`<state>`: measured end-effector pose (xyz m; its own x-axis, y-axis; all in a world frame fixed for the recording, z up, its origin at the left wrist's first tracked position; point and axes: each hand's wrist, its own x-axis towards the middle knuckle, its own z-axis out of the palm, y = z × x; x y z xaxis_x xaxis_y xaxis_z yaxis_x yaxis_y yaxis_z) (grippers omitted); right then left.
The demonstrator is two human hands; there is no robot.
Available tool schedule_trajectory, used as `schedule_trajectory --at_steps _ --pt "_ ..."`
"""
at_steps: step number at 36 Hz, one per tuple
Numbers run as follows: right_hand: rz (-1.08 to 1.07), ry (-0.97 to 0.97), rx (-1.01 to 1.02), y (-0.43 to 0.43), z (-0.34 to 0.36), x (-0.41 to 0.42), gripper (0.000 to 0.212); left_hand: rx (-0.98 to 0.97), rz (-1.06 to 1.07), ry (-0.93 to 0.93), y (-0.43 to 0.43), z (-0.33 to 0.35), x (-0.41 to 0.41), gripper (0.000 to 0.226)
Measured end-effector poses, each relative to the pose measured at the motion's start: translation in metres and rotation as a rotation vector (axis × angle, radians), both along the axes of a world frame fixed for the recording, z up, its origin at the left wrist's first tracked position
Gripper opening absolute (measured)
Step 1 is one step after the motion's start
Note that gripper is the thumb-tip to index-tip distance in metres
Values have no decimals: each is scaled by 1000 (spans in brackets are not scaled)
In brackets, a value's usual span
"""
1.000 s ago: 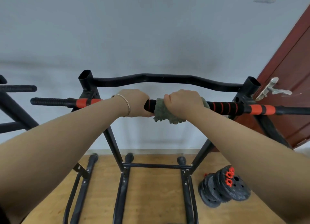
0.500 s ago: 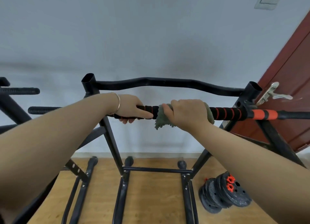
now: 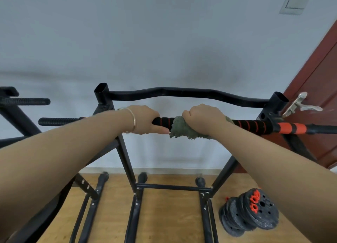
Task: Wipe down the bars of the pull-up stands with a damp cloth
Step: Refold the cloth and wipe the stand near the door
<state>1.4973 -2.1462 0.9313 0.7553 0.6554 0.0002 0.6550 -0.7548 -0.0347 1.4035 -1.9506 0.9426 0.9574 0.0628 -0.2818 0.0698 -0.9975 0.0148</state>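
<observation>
Our right hand (image 3: pixel 202 118) holds the cloth (image 3: pixel 182 128) around the bar (image 3: pixel 251 125), and the left hand (image 3: pixel 145 119) grips the bar beside it. We should squeeze firmly and slide along evenly.

I see grey-green fuzzy cloth (image 3: pixel 182 129) bunched around middle of black foam-padded bar with orange rings (image 3: pixel 255 125), ragged edge hanging below; bar level, orange sleeve toward right.

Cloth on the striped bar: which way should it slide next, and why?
Probably right, toward the orange sleeve. The right hand grips the cloth wrapped round the bar, the left hand holds the bar just left of it, and the striped stretch to the right lies bare.
</observation>
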Motion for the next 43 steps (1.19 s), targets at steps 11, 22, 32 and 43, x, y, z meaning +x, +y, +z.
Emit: schedule_trajectory --at_steps 11,22,32,43 --pt "94 -382 -29 -11 -19 -14 24 -1 31 -79 -8 -7 13 76" --pt "-50 366 7 3 12 9 39 269 -29 -397 -20 -23 -10 69" --pt "93 -555 195 -21 -37 -25 45 -303 117 217 -8 5 17 83" --pt "23 97 -11 -1 6 -7 38 127 59 -216 -20 -13 -3 78"
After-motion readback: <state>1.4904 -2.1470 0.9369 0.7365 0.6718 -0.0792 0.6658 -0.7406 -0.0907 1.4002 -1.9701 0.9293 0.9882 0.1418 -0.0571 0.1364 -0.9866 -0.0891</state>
